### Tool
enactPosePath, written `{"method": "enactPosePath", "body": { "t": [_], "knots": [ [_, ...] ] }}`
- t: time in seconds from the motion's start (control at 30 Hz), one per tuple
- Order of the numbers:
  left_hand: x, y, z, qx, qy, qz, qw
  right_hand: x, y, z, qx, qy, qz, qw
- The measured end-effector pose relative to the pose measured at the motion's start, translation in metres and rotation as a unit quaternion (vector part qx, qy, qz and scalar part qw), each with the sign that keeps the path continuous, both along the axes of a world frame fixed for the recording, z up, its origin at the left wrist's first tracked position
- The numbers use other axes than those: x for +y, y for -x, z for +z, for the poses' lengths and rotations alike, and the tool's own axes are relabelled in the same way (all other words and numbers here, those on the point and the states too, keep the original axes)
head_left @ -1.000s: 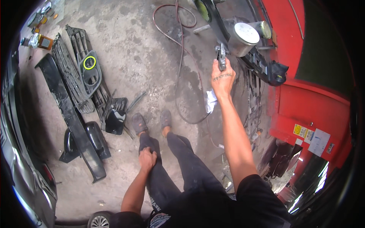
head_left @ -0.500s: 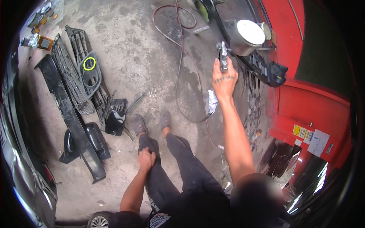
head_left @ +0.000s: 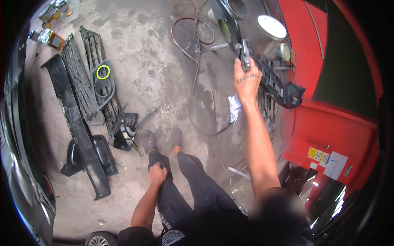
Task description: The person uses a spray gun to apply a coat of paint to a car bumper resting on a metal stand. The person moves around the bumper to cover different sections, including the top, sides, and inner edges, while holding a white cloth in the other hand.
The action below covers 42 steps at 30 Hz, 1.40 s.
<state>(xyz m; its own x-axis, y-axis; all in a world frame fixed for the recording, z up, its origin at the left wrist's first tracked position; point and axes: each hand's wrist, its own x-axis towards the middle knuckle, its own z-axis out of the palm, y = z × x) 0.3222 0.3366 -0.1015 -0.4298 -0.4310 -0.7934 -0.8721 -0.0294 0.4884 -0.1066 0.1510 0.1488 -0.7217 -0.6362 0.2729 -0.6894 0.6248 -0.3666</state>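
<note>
My right hand [head_left: 247, 80] is wrapped round a metal spray gun [head_left: 245, 57], with the arm stretched forward. The gun's head overlaps the lower part of a long black car trim panel [head_left: 233, 30] with a rounded opening; I cannot tell whether they touch. A dark hose [head_left: 221, 130] and a white cloth [head_left: 234, 107] hang below this hand, beside the wrist. My left hand [head_left: 157, 174] lies over my left knee, holding nothing, its fingers bent over the dark trouser cloth.
A pale-topped bucket [head_left: 271, 27] stands beyond the gun, near a red vehicle panel [head_left: 328, 123]. Black grilles [head_left: 82, 82] and a long bumper strip [head_left: 78, 127] lie on the concrete at left. A red hose [head_left: 174, 39] loops over the floor. A silver car [head_left: 28, 180] stands at far left.
My right hand has carried the spray gun from beside the bucket across to the black trim panel. The view has shifted slightly. My left hand stays on the knee.
</note>
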Motion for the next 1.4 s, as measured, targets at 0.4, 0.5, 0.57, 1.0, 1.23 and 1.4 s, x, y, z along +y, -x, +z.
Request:
{"method": "enactPosePath", "body": {
  "t": [0.4,0.5,0.57,1.0,1.23,1.4],
  "knots": [
    [-0.014,-0.002,-0.001,-0.009,0.004,0.032,0.999,-0.074,0.004,0.047,0.087,-0.089,0.058,0.990],
    [-0.015,-0.004,-0.002,-0.008,-0.003,0.031,0.999,-0.089,0.018,0.029,0.082,-0.092,0.067,0.990],
    [-0.014,-0.004,-0.005,-0.003,-0.003,0.032,0.999,-0.099,0.011,0.017,0.044,-0.063,0.067,0.995],
    [-0.002,-0.009,-0.004,0.006,-0.002,0.018,1.000,0.023,-0.003,0.051,-0.034,-0.038,-0.074,0.996],
    [-0.001,-0.010,0.053,-0.033,-0.062,-0.070,0.995,-0.016,0.025,0.058,-0.042,-0.009,-0.059,0.997],
    [0.004,-0.018,0.069,-0.050,-0.081,-0.035,0.995,-0.123,0.058,0.058,-0.019,-0.001,0.037,0.999]
  ]
}}
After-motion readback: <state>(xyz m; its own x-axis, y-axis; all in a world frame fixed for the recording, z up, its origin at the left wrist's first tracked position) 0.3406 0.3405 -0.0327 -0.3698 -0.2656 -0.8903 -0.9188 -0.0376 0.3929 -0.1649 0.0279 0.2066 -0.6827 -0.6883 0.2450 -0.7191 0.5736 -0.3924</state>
